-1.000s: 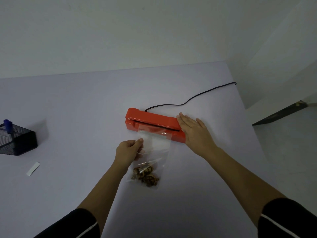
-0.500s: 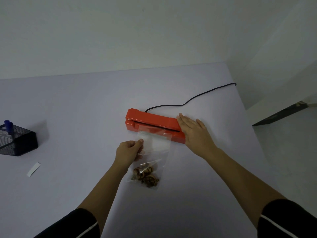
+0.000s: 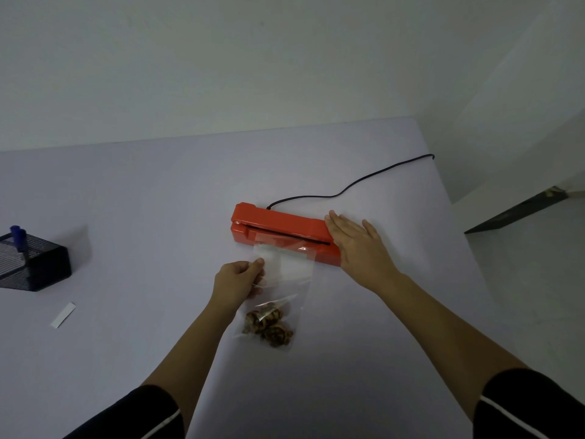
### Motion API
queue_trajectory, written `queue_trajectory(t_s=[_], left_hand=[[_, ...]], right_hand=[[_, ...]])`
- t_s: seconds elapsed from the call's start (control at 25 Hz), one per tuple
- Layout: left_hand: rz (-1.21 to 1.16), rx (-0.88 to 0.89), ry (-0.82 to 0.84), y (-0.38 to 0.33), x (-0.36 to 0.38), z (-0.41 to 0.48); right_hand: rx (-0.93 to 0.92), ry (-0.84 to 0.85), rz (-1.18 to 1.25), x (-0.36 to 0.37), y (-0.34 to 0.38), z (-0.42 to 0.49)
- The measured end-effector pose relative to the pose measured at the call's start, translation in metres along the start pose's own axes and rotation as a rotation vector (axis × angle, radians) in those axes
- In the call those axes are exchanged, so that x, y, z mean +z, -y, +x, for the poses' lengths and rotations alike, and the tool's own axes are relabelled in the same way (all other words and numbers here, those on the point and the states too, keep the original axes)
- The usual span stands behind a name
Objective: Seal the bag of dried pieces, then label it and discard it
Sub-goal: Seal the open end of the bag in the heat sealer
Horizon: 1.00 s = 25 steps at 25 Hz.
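Note:
A clear plastic bag (image 3: 286, 274) lies on the table with brown dried pieces (image 3: 269, 326) bunched at its near end. Its far end sits in the slot of a red heat sealer (image 3: 278, 223). My left hand (image 3: 237, 280) pinches the bag's left edge. My right hand (image 3: 357, 245) rests flat, fingers spread, on the right end of the sealer. A white label strip (image 3: 63, 315) lies on the table at the left. A blue marker (image 3: 18, 237) stands in a black mesh holder (image 3: 34, 264).
The sealer's black cord (image 3: 354, 185) runs back right to the edge of the white table (image 3: 142, 201). A wall rises behind the table. Floor and a dark baseboard (image 3: 519, 213) show at the right.

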<state>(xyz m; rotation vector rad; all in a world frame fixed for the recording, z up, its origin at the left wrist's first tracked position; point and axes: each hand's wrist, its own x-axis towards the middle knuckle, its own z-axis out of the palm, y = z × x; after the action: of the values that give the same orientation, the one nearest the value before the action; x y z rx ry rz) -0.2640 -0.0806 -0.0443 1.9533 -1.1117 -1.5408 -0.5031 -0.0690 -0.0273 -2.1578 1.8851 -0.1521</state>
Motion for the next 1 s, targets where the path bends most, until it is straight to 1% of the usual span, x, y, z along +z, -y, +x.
queue_trajectory(t_s=[0.12,0.2,0.32,0.4,0.6,0.72,0.84,0.92,1.0], left_hand=[[-0.002,-0.001,0.002,-0.002,-0.001,-0.002],[-0.004,0.002,0.008,-0.003,-0.001,-0.003],[-0.003,0.008,0.018,-0.004,-0.002,-0.005],[-0.002,0.013,0.022,-0.004,-0.003,-0.005],[-0.041,0.012,0.035,-0.003,-0.005,-0.005],[-0.031,0.008,0.038,-0.003,-0.005,-0.004],[-0.024,0.003,0.037,-0.001,-0.004,-0.003],[-0.017,-0.004,0.031,0.001,-0.003,-0.002],[-0.013,-0.007,0.022,0.002,-0.003,-0.002]], right_hand=[[-0.009,0.048,-0.024,-0.007,0.001,0.001],[-0.043,0.042,-0.014,-0.016,0.001,0.002],[-0.063,-0.103,0.111,-0.036,0.004,0.005],[-0.070,-0.163,0.213,-0.053,0.009,0.010],[-0.002,-0.136,0.679,-0.100,0.044,0.028],[-0.037,-0.104,0.865,-0.115,0.076,0.050],[-0.122,-0.086,0.943,-0.118,0.112,0.081],[-0.156,-0.073,0.947,-0.119,0.133,0.099],[-0.180,-0.023,0.943,-0.116,0.151,0.113]])
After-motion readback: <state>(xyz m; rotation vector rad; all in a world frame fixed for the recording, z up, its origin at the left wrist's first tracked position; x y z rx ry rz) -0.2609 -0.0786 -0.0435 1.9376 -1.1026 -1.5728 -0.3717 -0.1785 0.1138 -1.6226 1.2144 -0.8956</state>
